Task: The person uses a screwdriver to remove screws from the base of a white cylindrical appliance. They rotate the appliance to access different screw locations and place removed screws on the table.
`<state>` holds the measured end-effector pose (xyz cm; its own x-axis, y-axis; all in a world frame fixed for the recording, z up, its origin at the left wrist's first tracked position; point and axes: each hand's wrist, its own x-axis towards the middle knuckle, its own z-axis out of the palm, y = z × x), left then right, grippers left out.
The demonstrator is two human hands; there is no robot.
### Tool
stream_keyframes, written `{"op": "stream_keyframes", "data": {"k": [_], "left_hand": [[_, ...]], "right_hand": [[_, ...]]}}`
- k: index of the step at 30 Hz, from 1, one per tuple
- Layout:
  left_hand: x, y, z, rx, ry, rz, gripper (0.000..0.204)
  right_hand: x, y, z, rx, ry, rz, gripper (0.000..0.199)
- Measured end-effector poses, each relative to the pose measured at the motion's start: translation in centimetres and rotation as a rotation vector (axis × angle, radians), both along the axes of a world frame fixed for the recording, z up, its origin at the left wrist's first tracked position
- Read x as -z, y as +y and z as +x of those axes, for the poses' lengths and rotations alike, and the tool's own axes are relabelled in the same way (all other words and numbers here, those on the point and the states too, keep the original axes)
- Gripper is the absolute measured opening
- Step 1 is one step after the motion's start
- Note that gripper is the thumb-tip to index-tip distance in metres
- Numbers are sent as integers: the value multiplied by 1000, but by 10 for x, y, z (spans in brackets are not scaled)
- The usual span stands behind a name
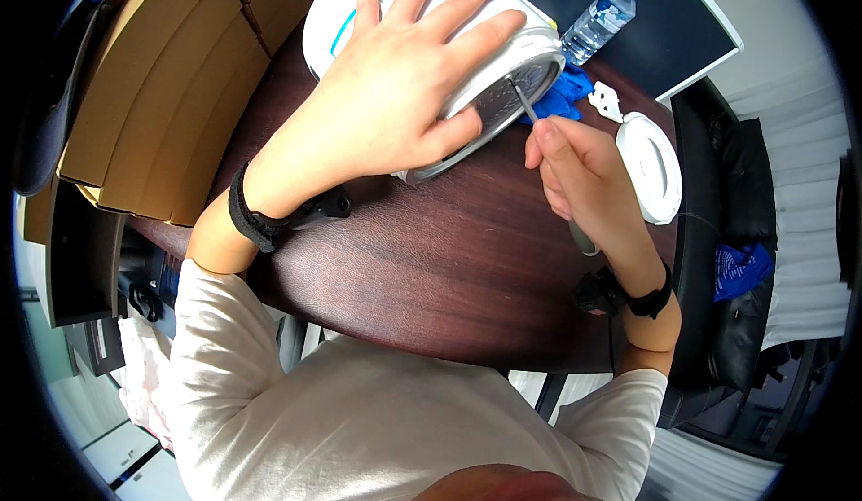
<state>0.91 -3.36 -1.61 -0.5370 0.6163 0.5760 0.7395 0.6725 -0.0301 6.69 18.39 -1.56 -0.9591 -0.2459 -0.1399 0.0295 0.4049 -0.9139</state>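
A white rounded appliance (530, 27), perhaps a rice cooker, lies on its side at the far middle of the table. Its grey metallic underside faces right and toward me. My left hand (404, 88) rests on its side with the fingers spread, the thumb bent at the rim of the underside. My right hand (579, 164) is closed around a screwdriver (524, 103). The metal shaft slants up and left, its tip at the underside; the handle's grey end shows below my palm. The exact contact of the tip is too small to make out.
Right of the appliance are a blue cloth (564, 95), a small white plastic piece (606, 101) and a white oval cover (648, 169). A blue-capped water bottle (603, 23) stands behind. Cardboard boxes (171, 88) line the left; a black sofa (741, 178) is beyond the dark wooden table (431, 268).
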Motion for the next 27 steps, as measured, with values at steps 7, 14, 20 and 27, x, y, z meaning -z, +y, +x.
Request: {"op": "stream_keyframes", "data": {"k": [7,14,20,27], "left_hand": [[-1,0,0,-6,8,-9,74],[-2,-1,-1,31,-20,38,72],[-1,0,0,29,-18,41,71],[-1,0,0,19,-15,33,71]], "right_hand": [[-9,-1,-1,34,906,854,22],[-13,5,-3,76,1194,935,18],[1,6,4,15,116,27,30],[4,-4,1,3,-188,-249,34]]}}
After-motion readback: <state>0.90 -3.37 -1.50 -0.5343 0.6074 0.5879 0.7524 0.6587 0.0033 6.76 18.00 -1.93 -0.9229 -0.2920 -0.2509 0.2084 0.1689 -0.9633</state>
